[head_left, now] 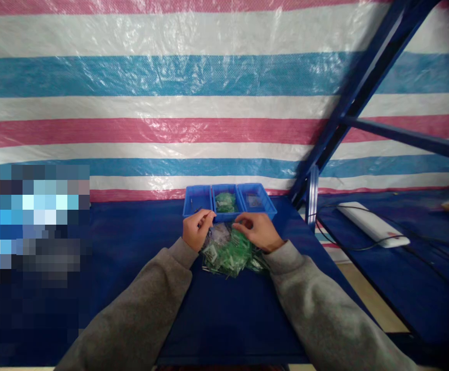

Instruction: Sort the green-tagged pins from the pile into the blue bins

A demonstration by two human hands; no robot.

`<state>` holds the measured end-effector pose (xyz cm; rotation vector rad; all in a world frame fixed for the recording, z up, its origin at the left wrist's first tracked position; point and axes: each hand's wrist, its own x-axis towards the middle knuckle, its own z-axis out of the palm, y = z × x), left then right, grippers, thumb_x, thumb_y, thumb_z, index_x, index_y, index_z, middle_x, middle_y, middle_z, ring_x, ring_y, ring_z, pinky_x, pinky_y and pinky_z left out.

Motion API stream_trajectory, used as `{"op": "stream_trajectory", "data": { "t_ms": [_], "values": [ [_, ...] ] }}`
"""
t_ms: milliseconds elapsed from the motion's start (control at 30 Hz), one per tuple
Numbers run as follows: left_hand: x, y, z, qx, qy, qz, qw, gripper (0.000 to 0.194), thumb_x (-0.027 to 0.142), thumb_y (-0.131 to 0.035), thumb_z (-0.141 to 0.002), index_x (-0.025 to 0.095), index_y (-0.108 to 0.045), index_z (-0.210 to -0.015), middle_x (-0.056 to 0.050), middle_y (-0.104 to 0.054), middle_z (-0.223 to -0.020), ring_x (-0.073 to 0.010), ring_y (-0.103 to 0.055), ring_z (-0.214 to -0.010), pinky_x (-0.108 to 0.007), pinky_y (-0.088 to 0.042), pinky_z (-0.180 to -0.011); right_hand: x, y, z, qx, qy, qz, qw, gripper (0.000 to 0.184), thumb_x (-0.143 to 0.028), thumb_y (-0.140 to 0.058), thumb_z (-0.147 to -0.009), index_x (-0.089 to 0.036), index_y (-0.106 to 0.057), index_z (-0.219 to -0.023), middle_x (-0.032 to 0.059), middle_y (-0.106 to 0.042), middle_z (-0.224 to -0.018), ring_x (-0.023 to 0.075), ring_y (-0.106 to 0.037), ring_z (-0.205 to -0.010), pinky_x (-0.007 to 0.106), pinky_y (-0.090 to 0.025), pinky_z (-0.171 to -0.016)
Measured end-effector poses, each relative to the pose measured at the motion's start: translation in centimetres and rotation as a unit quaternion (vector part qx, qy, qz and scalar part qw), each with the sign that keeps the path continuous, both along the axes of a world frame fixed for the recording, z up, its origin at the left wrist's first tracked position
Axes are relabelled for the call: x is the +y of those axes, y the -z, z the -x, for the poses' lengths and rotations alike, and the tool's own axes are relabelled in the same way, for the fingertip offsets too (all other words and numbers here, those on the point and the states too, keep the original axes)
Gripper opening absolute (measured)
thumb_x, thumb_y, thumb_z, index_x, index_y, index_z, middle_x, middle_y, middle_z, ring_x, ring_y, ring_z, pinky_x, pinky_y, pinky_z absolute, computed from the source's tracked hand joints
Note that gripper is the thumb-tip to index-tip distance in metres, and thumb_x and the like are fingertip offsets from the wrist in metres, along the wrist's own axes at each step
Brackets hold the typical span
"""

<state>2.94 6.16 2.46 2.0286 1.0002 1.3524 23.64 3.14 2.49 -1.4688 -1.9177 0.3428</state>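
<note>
Pile [228, 256] of small green and clear pieces is lying on the tabletop [228, 319], straight ahead of the person. Left hand [198, 229] is hovering at the pile's 10 o'clock, fingertips drawing together; cannot tell whether anything is sitting between them. Right hand [261, 231] is curling over the 1 o'clock edge, thumb and fingers bending close; its hold is not showing either. At 12 o'clock, middle bin [225, 187] is holding green pieces, right bin [268, 200] clear ones.

Risks, my judgement: pieces are overlapping loosely, so a pinch could be dragging neighbours along. Right cuff [285, 256] is resting near the 3 o'clock fringe; a sideways sweep could be scattering strays. Bins are standing side by side, so a careless drop could be mixing kinds.
</note>
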Motion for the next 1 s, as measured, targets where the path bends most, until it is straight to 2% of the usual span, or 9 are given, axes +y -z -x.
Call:
{"op": "stream_trajectory", "data": {
  "t_ms": [100, 233, 400, 633, 1000],
  "values": [
    [0.0, 0.0, -0.1, 0.0, -0.006, -0.008, 1.0, 0.027, 0.035, -0.049, -0.089, 0.014, -0.065, -0.083, 0.0, -0.058, -0.059, -0.0074, -0.052, -0.049, -0.017, -0.043, -0.052, -0.4, -0.2, 0.7, -0.126, -0.04, 0.036, 0.991, 0.029, -0.044, -0.067, -0.075, -0.019, -0.069, -0.088, 0.0022, -0.064, -0.072, 0.0155, -0.058, -0.067, 0.025, -0.039, -0.061],
    [0.0, 0.2, -0.3, 0.013, 0.004, -0.007, 1.0, 0.027, 0.035, -0.049, -0.089, 0.014, -0.065, -0.083, 0.0, -0.059, -0.058, -0.008, -0.053, -0.049, -0.017, -0.043, -0.052, -0.7, -0.1, 1.2, -0.19, -0.044, 0.051, 0.98, 0.025, -0.041, -0.064, -0.079, -0.022, -0.067, -0.094, 0.0018, -0.065, -0.082, 0.016, -0.06, -0.075, 0.025, -0.038, -0.064],
    [0.0, 0.3, -0.3, 0.017, 0.007, -0.007, 1.0, 0.027, 0.035, -0.049, -0.089, 0.014, -0.065, -0.082, 0.0, -0.059, -0.057, -0.0082, -0.054, -0.049, -0.018, -0.042, -0.051, -0.7, -0.4, 1.0, -0.226, 0.03, 0.054, 0.972, 0.032, -0.044, -0.058, -0.082, -0.021, -0.062, -0.105, 0.0037, -0.065, -0.091, 0.0185, -0.061, -0.081, 0.027, -0.04, -0.065],
    [-0.3, 0.0, -0.6, 0.02, 0.01, -0.004, 1.0, 0.028, 0.035, -0.049, -0.089, 0.014, -0.066, -0.083, 0.0, -0.058, -0.056, -0.008, -0.053, -0.048, -0.018, -0.043, -0.051, -1.1, -0.7, 1.4, -0.263, 0.068, 0.047, 0.961, 0.038, -0.047, -0.057, -0.081, -0.021, -0.06, -0.107, 0.0064, -0.063, -0.103, 0.0215, -0.062, -0.085, 0.029, -0.042, -0.066],
    [-0.4, -0.2, -0.8, 0.024, 0.013, -0.009, 1.0, 0.026, 0.033, -0.049, -0.089, 0.014, -0.066, -0.082, 0.001, -0.058, -0.056, -0.0075, -0.053, -0.047, -0.018, -0.042, -0.05, -0.7, -0.7, 1.5, -0.264, 0.044, 0.064, 0.961, 0.022, -0.022, -0.047, -0.085, -0.018, -0.064, -0.099, 0.0079, -0.068, -0.092, 0.021, -0.063, -0.089, 0.028, -0.041, -0.075]
  ]
}}
